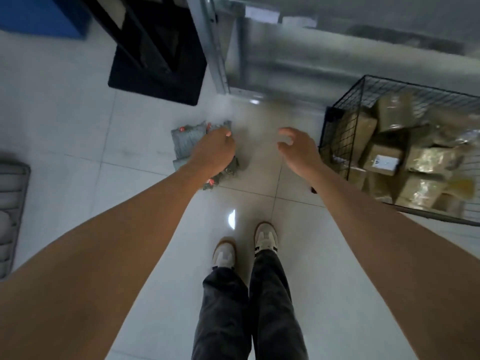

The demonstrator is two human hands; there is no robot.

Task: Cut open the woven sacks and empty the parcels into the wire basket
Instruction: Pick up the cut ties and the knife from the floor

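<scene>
A crumpled grey woven sack (185,141) with small red tags shows over the white tiled floor ahead of me. My left hand (214,152) covers its right half, knuckles up and fingers curled downward. Whether it grips the sack is hidden by the back of the hand. My right hand (298,149) hovers beside it with fingers spread and loosely bent, holding nothing. The black wire basket (337,126) stands at the right, close to my right forearm. It holds several brown taped parcels (384,157).
A metal shelf frame (220,61) rises straight ahead, with a black mat and stand (155,74) to its left. A blue box (39,14) sits at the far left corner and a grey ribbed object (10,209) at the left edge. My feet (244,248) stand on the tiles.
</scene>
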